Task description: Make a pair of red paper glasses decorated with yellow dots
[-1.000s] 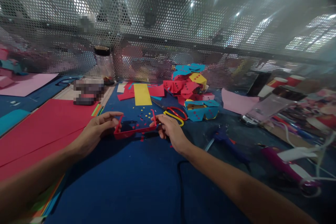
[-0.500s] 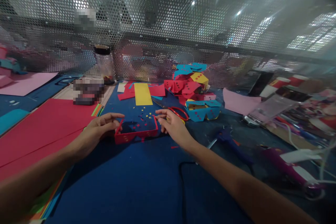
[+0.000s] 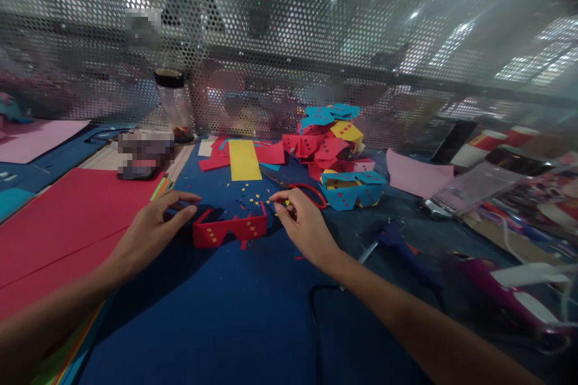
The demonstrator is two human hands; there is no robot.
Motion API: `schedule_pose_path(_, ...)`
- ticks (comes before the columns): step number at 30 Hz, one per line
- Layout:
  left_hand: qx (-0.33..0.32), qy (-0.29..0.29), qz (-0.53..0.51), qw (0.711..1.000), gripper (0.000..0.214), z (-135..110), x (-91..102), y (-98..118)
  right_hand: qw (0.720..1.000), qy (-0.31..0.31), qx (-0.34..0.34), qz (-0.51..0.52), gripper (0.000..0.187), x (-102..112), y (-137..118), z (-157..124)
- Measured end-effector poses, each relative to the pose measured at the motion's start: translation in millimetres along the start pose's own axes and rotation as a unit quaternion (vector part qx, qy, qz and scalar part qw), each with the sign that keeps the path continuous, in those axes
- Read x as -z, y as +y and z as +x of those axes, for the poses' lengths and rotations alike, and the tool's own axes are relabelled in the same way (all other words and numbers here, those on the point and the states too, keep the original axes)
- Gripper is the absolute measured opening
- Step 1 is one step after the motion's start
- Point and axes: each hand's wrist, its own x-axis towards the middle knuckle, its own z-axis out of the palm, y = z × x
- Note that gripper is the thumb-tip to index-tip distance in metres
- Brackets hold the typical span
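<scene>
Red paper glasses with small yellow squares on the front stand on the blue table, their side arms pointing away from me. My left hand is just left of them, thumb and fingers apart, holding nothing. On the other side, my right hand hovers a little clear of the right side arm, with its fingers curled loosely and thumb apart from them; nothing shows in it. Tiny yellow, blue and red paper bits lie scattered behind the glasses. Red-handled scissors lie partly behind my right hand.
Blue paper glasses stand beside a pile of red, blue and yellow ones. A yellow paper strip lies on red scraps. Large red sheets cover the left. Right are a blue glue gun, a purple one and a black cord.
The red glasses have tipped so their front now faces me. Both hands have moved away from them, the left to the left and the right slightly to the right.
</scene>
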Motion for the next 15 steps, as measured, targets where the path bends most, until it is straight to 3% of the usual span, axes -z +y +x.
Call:
schedule_pose_path(8, 0.017, 0.003, 0.014, 1.0, 0.037, 1.4, -1.1, -0.9, 0.998, -0.036, 0.053, -0.018, 0.022, -3.5, 5.7, -2.5)
schedule_pose_path(15, -0.019, 0.006, 0.013, 1.0, 0.034, -1.6, -2.4, -0.8, 0.995, -0.047, 0.082, -0.014, 0.029, -5.6, 9.1, -1.5)
